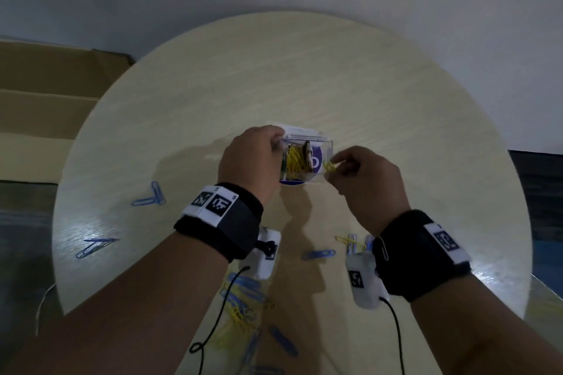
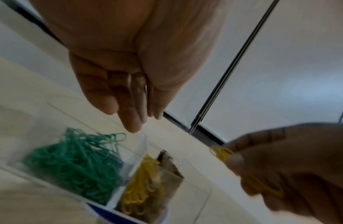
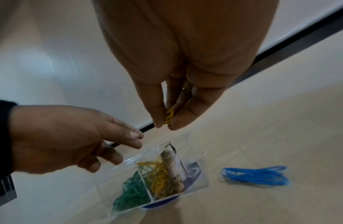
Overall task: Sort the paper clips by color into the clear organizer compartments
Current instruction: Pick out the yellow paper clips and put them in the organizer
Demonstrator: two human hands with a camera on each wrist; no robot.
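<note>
The clear organizer [image 1: 323, 143] stands mid-table on a blue round base [image 1: 289, 182]. One compartment holds green paper clips [image 2: 74, 165], the one beside it holds yellow paper clips [image 2: 140, 184] and a brownish rolled piece [image 3: 174, 171]. My left hand [image 1: 253, 158] holds the organizer [image 3: 185, 144] at its left rim, thumb and fingers close together. My right hand [image 1: 362, 176] hovers just right of it and pinches several yellow clips [image 1: 329, 166] between thumb and fingers [image 3: 157, 109], above the organizer's open top.
Loose blue clips [image 1: 149, 198] lie at the left, more [image 1: 94, 245] lie nearer, and one [image 1: 318, 253] lies between my wrists. A mixed blue and yellow pile [image 1: 243, 301] sits at the near edge. A cardboard box [image 1: 45, 94] stands beyond the table's left side.
</note>
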